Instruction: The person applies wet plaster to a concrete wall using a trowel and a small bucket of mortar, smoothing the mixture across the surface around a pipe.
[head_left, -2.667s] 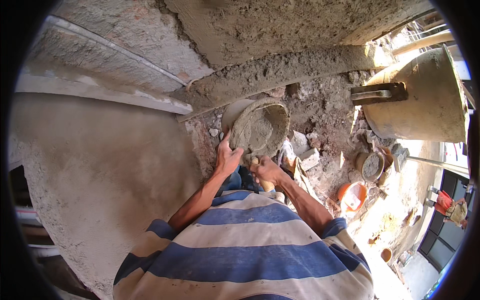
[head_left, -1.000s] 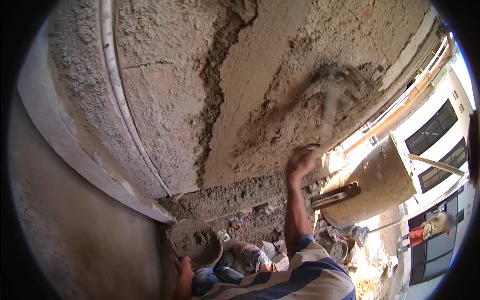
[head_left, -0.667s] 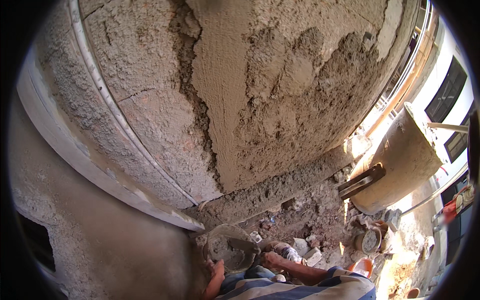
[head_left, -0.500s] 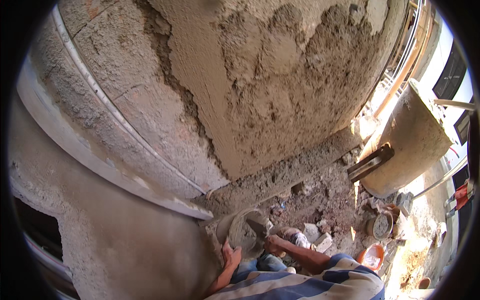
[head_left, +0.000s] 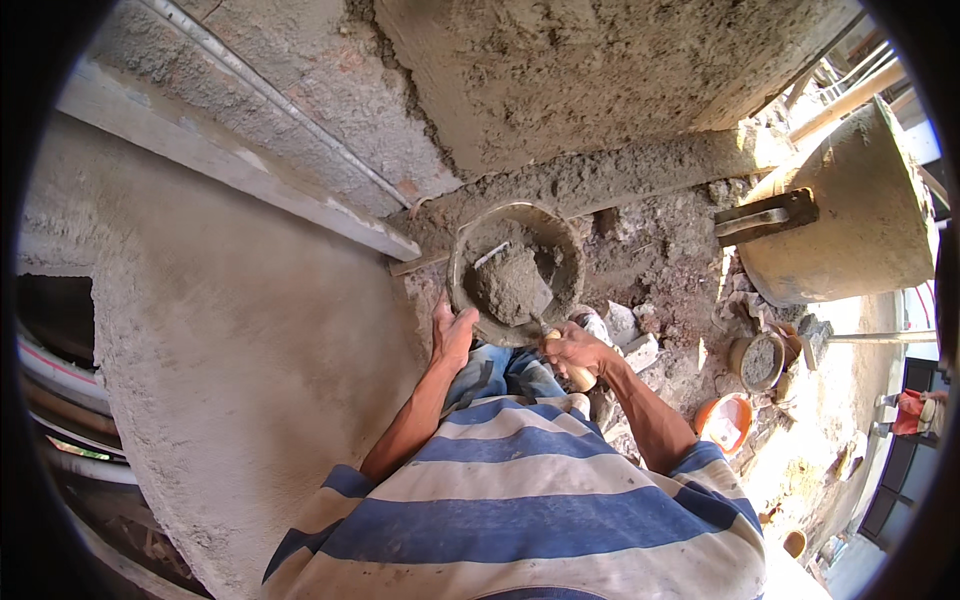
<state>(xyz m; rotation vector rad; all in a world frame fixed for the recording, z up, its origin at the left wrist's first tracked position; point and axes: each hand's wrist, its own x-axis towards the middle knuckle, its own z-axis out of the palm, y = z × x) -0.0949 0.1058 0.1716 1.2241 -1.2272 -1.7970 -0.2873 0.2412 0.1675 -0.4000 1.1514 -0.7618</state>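
In front of my body is a round, mortar-caked bucket (head_left: 456, 268) with wet grey mortar (head_left: 507, 284) heaped inside. My left hand (head_left: 455, 335) is closed on the near left side of its rim. With my right hand (head_left: 574, 350) I grip the wooden handle of a trowel (head_left: 582, 378). The trowel's metal blade reaches over the near right rim into the bucket, against the heap, partly covered by mortar. A thin pale strip (head_left: 491, 254) shows beside the heap.
Ahead rises a partly plastered wall (head_left: 600, 90), with a mortar-covered ledge at its foot. A long board (head_left: 250, 165) runs along the left. At right are a large drum (head_left: 850, 225), a handled float (head_left: 768, 217), a small mortar pail (head_left: 757, 362), an orange bowl (head_left: 724, 424) and rubble.
The view has tipped downward, so the bucket and both hands sit higher in it. The trowel and the mortar heap now show more plainly. Both hands keep their grips.
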